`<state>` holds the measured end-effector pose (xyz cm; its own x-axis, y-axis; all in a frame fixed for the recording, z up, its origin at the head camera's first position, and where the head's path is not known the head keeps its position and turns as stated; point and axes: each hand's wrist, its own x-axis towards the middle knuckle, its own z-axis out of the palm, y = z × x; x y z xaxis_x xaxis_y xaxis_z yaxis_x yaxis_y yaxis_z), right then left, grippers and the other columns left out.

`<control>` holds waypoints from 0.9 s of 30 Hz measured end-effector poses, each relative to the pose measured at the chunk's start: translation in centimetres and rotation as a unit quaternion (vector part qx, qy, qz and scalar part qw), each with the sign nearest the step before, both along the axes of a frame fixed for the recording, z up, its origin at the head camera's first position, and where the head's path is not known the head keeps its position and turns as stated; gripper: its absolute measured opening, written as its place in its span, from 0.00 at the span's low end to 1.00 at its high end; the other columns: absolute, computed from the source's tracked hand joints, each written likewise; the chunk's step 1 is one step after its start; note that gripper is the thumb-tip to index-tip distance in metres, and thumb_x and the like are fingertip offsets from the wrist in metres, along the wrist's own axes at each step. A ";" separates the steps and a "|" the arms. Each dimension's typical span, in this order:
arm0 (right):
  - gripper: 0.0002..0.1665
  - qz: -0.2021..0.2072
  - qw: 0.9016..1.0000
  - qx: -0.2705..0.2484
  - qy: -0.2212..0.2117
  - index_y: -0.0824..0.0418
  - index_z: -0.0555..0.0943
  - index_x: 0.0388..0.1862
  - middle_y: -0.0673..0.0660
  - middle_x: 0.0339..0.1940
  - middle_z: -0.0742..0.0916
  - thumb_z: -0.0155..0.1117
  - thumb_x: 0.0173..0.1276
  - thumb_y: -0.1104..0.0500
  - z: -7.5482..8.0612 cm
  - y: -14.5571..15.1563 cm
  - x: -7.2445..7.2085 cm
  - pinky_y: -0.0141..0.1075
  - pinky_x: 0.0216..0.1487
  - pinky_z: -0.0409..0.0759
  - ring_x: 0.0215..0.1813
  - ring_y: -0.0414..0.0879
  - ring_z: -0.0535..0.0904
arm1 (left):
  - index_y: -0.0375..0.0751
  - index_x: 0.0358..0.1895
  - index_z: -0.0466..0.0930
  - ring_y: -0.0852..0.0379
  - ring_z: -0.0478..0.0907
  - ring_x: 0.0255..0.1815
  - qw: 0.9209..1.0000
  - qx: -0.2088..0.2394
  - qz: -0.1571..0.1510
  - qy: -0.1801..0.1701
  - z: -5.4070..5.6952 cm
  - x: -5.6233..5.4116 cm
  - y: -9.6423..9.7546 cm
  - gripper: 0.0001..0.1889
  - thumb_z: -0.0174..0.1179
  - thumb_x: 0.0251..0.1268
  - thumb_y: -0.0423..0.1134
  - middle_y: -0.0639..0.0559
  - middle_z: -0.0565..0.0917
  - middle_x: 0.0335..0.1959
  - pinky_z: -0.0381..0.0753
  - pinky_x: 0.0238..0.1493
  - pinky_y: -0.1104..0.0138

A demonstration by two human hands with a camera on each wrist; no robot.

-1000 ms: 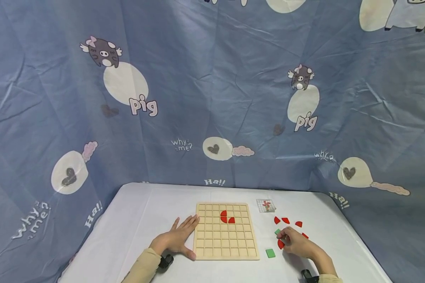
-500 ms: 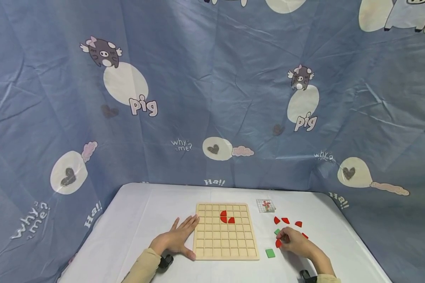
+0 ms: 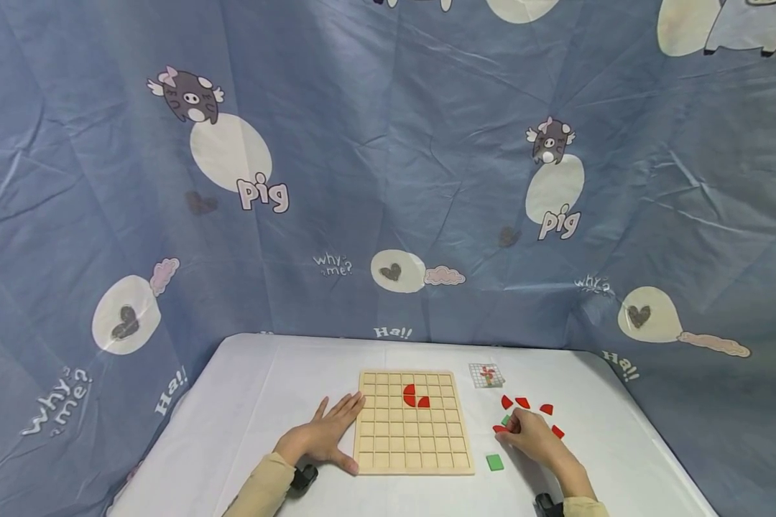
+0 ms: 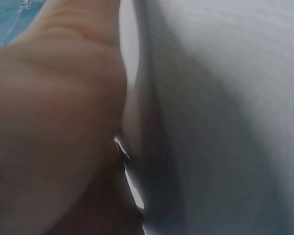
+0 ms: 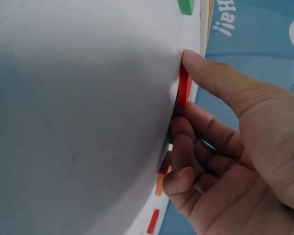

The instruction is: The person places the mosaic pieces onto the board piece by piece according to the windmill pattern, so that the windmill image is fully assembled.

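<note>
My left hand (image 3: 326, 436) lies flat on the table with fingers spread, its fingertips and thumb at the left edge of a wooden grid board (image 3: 414, 472). The left wrist view shows only that hand close up, in shade. To the right of the board, my right hand (image 3: 534, 435) pinches a red quarter-circle tile (image 3: 499, 429). In the right wrist view the tile (image 5: 184, 88) stands out between thumb and index finger, low over the white cloth. A green tile (image 3: 506, 420) is partly covered by that hand. Three red tiles (image 3: 409, 401) sit together in cells in the board's upper part.
A small card (image 3: 487, 375) with a gridded pinwheel-like picture lies beyond the right hand. Several loose red tiles (image 3: 522, 402) are spread around it, one red tile (image 3: 558, 432) right of the hand. A green square tile (image 3: 494, 462) lies nearer the front. Blue curtain (image 3: 336, 309) hangs behind the table.
My right hand has moved a little left and away from me, and the red tile has shifted left with it and turned. The left hand has stayed where it was.
</note>
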<state>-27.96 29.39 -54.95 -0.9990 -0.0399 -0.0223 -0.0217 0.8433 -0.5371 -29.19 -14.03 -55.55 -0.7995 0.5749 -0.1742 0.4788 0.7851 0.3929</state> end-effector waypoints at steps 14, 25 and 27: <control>0.19 0.013 0.999 -0.033 0.011 0.63 0.82 0.39 0.50 0.33 0.85 0.78 0.48 0.63 0.3 -0.3 -0.3 0.34 0.37 0.80 0.36 0.40 0.79 | 0.39 0.78 0.40 0.42 0.38 0.80 1.000 0.007 -0.002 -0.003 0.0 0.0 -0.1 0.71 0.65 0.32 0.74 0.43 0.41 0.80 0.31 0.75 0.38; 0.12 0.020 0.999 -0.019 0.036 0.60 0.83 0.34 0.48 0.30 0.84 0.75 0.50 0.69 -0.4 -0.6 -0.6 0.30 0.33 0.79 0.33 0.38 0.77 | 0.39 0.78 0.39 0.43 0.39 0.80 1.000 0.003 -0.007 0.007 -0.1 0.0 -0.1 0.70 0.65 0.34 0.74 0.44 0.41 0.80 0.33 0.75 0.38; 0.12 0.018 0.999 -0.016 0.041 0.60 0.83 0.33 0.48 0.30 0.84 0.75 0.50 0.69 -0.5 -0.7 -0.7 0.30 0.32 0.79 0.33 0.38 0.77 | 0.39 0.78 0.39 0.43 0.39 0.80 1.000 -0.001 -0.007 0.009 -0.1 -0.1 -0.1 0.70 0.64 0.34 0.74 0.44 0.41 0.80 0.34 0.75 0.38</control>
<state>-28.64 28.73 -55.47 -0.9953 -0.0752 0.0611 -0.0965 0.8232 -0.5595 -29.28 -14.13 -55.63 -0.7939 0.5862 -0.1615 0.4971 0.7786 0.3830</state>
